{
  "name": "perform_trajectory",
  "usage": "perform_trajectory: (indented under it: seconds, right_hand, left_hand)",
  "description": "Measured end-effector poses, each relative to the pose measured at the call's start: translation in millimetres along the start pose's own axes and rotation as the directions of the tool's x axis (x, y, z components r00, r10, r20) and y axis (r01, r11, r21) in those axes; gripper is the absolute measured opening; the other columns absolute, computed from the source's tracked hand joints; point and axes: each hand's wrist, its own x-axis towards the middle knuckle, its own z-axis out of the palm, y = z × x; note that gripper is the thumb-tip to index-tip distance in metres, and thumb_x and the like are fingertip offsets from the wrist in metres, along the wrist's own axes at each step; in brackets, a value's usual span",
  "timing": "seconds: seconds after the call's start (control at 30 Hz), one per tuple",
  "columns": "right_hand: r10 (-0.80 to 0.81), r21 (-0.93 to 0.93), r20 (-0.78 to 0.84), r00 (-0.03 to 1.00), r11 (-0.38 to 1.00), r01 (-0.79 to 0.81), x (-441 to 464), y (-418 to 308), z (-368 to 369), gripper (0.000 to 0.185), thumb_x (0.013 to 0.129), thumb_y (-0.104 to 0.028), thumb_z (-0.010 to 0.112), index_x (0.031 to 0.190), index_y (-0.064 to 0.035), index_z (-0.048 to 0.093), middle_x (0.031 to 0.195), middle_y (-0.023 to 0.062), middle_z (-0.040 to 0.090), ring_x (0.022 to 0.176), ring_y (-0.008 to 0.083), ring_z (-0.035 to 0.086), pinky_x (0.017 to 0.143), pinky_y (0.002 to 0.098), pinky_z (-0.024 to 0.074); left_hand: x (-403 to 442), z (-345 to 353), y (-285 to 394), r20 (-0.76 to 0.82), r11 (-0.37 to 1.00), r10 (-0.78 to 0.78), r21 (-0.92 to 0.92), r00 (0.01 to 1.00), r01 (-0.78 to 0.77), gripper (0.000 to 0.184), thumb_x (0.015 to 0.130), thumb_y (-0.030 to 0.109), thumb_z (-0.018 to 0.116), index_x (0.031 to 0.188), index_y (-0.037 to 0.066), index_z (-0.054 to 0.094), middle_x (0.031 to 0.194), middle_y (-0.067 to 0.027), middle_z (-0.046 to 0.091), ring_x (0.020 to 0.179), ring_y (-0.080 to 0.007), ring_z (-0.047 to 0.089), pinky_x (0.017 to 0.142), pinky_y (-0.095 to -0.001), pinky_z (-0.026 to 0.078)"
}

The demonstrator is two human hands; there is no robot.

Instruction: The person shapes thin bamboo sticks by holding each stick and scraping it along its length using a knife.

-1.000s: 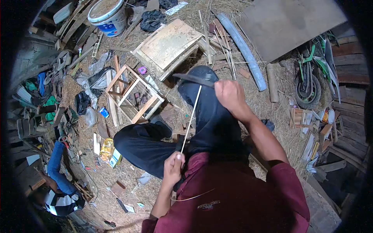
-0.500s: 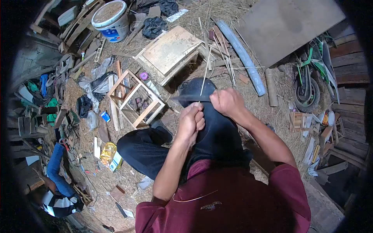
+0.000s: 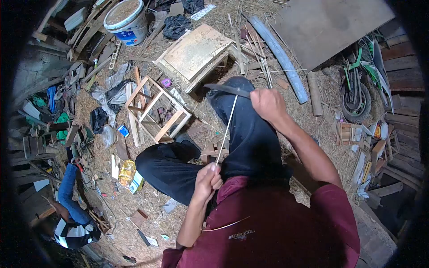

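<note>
My right hand point(image 3: 268, 105) is wrapped round the handle end of a dark flat blade point(image 3: 226, 89), which points left across my raised knee. The far end of a thin pale strip point(image 3: 227, 129) meets the blade at the knee. Its near end is pinched in my left hand point(image 3: 208, 181), close to my lap. A curved thin sliver point(image 3: 225, 224) lies on my maroon shirt.
Ahead stands a low wooden bench point(image 3: 194, 56), with a wooden frame point(image 3: 157, 110) left of it. A bucket point(image 3: 126, 21) is at the upper left, a motorbike point(image 3: 357, 89) at the right. Another person point(image 3: 71, 228) is at the lower left.
Half a second ago my left hand was up by the blade; now it is back near my lap, with a long stretch of strip showing. The blade has risen slightly.
</note>
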Motion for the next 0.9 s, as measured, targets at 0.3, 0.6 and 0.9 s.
perform_trajectory:
  seconds: [0.3, 0.6, 0.9]
  right_hand:
    - [-0.025, 0.362, -0.099, 0.995, 0.930, 0.060, 6.7, 46.7, 6.7, 0.042, 0.093, -0.026, 0.040, 0.074, 0.0065, 0.058, 0.073, 0.0321, 0.057, 0.068, 0.0478, 0.058, 0.064, 0.0527, 0.0438]
    - [-0.187, 0.065, 0.063, 0.980, 0.981, 0.183, -31.9, -15.1, -0.8, 0.040, 0.087, -0.031, 0.045, 0.073, -0.0019, 0.069, 0.072, 0.0272, 0.063, 0.069, 0.0458, 0.064, 0.068, 0.0535, 0.0519]
    - [-0.149, 0.037, 0.002, 0.989, 0.988, 0.148, -10.2, 9.1, 16.5, 0.044, 0.089, -0.029, 0.042, 0.072, 0.0028, 0.068, 0.071, 0.0297, 0.062, 0.067, 0.0474, 0.064, 0.067, 0.0539, 0.0530]
  left_hand:
    - [-1.8, -21.7, 22.3, 0.042, 0.998, 0.044, 0.036, 0.998, -0.046, 0.028, 0.103, 0.028, 0.043, 0.083, 0.009, 0.044, 0.053, 0.0092, 0.022, 0.041, -0.0041, 0.019, 0.041, -0.0242, 0.016]
    - [103.7, 55.6, 57.2, -0.027, 0.993, 0.107, 0.051, 0.994, -0.105, 0.020, 0.100, 0.018, 0.043, 0.081, 0.012, 0.048, 0.052, 0.0077, 0.026, 0.039, -0.0057, 0.024, 0.039, -0.0250, 0.018]
    - [59.2, 19.9, 23.6, -0.018, 0.973, 0.136, 0.188, 0.991, -0.130, 0.030, 0.103, 0.031, 0.044, 0.081, 0.011, 0.047, 0.054, 0.0086, 0.027, 0.042, -0.0041, 0.022, 0.041, -0.0241, 0.017]
